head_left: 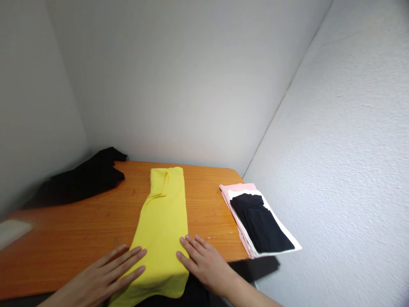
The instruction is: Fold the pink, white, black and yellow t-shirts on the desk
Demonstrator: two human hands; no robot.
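Observation:
A yellow garment [164, 221] lies folded into a long strip down the middle of the orange wooden table [79, 226], its near end hanging over the front edge. My left hand [105, 275] lies flat, fingers spread, on the table at the strip's left side, fingertips touching the yellow cloth. My right hand [204, 262] lies flat and open on the strip's right edge near the table front. Neither hand holds anything.
A crumpled black garment [86, 177] lies at the table's back left. A folded stack [258, 219] of pink, white and black clothes sits at the right edge, overhanging it. A pale object [11, 232] shows at the far left. Grey walls close in behind and right.

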